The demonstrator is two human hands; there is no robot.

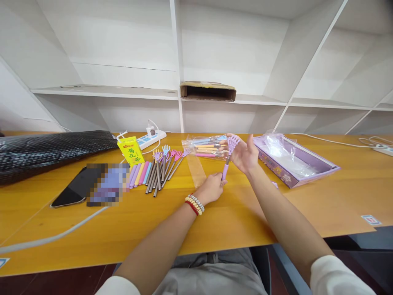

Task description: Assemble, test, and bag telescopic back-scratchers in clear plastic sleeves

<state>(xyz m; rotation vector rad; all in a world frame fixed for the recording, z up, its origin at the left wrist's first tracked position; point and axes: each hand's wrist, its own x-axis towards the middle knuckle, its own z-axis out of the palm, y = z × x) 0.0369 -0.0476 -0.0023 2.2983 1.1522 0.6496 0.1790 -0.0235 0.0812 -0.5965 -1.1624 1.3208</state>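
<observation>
My left hand's fingers are pinched shut on the purple grip of a telescopic back scratcher. It stands tilted above the bench, its claw head against the spread, loosely opened fingers of my right hand. Just left lies an empty plastic sleeve. Beyond it is a row of loose back scratchers, with a bagged bundle of scratchers behind. A purple tray box sits near my right hand, and a yellow drink carton stands far left.
</observation>
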